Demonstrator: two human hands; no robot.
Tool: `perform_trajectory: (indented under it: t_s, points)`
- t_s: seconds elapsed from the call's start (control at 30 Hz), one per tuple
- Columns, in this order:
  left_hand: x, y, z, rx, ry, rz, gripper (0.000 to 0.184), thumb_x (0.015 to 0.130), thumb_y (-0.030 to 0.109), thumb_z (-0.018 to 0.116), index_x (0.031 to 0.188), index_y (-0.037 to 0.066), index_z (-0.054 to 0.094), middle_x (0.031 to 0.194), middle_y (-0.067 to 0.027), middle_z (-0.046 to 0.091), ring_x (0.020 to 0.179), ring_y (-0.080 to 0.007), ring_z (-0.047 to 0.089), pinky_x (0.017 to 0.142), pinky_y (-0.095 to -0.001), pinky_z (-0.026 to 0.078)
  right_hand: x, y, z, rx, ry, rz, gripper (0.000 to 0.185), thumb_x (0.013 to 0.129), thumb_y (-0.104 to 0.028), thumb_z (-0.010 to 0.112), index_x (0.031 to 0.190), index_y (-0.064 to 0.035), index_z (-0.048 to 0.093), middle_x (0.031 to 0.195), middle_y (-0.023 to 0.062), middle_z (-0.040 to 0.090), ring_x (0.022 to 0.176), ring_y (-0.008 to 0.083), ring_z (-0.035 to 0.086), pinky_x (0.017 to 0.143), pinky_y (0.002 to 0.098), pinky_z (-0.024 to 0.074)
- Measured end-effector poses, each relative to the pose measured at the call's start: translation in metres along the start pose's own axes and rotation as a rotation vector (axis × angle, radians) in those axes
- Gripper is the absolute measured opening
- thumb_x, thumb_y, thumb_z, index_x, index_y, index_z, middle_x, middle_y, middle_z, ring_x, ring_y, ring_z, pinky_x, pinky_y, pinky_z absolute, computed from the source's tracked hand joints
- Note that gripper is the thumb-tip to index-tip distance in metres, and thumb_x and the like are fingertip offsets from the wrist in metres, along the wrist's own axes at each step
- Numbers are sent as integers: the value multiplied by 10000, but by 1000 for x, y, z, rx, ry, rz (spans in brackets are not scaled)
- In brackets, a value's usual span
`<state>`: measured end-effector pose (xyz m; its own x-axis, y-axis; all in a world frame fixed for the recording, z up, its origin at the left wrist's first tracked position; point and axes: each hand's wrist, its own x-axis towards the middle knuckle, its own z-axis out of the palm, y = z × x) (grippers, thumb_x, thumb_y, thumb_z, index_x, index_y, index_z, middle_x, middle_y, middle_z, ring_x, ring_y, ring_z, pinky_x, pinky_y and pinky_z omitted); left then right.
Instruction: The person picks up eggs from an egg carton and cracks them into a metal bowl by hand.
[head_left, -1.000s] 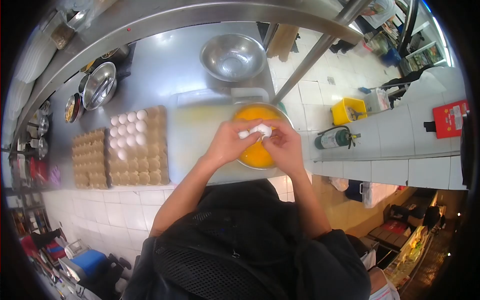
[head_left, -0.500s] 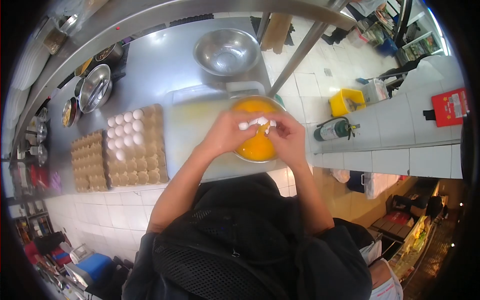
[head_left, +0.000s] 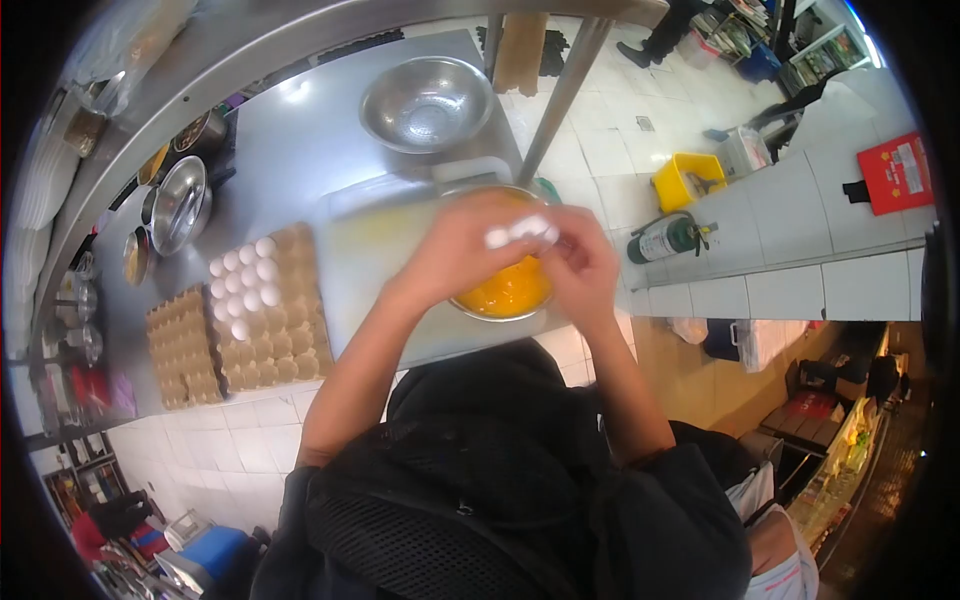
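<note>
Over a metal bowl [head_left: 500, 317] of beaten-looking yellow egg [head_left: 508, 290], both my hands meet with fingers curled. White eggshell [head_left: 532, 228] shows between them, blurred by motion. My left hand [head_left: 462, 245] is closed on shell, and a rounded white piece, perhaps another egg, peeks out by its fingertips. My right hand [head_left: 583, 255] grips the shell from the other side. To the left, white eggs [head_left: 247, 275] sit in part of a cardboard egg tray [head_left: 290, 345]; another cardboard tray [head_left: 180, 345] beside it holds none.
A white cutting board [head_left: 370, 270] lies under the bowl's left side. A large steel bowl [head_left: 427, 105] stands farther back, and a smaller bowl with utensils [head_left: 182, 205] at the left. A metal shelf post [head_left: 565, 100] rises behind. A fire extinguisher [head_left: 665, 238] is at the right.
The broken shell halves in my hands have come closer together and lifted slightly. The hanging egg between them no longer shows. The whole view has shifted and tilted slightly.
</note>
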<state>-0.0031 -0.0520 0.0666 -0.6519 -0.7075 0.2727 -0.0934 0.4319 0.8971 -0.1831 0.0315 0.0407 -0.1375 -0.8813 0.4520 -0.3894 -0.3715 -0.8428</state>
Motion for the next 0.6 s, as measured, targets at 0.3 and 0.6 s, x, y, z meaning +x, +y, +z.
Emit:
perform_trajectory:
  t_s: [0.3,0.6]
  points:
    - [24,-2,32,89,51,-160,740,875,226,759,1536,127,442,1321,-164,661,1170,-296,657,1001,-362,502,-29,117,-65,486,349,812,546,952,-117,655,1453,7,477,1183,149,639,846,202,685,700,308,586]
    - [-16,-26,15,-663,250,-490,511,1043,312,565,1482,65,477,1313,-152,636,931,-184,659,809,-281,557,-119,173,-74,-327,359,590,633,862,-31,715,1455,-22,495,1360,186,566,953,208,660,730,305,556]
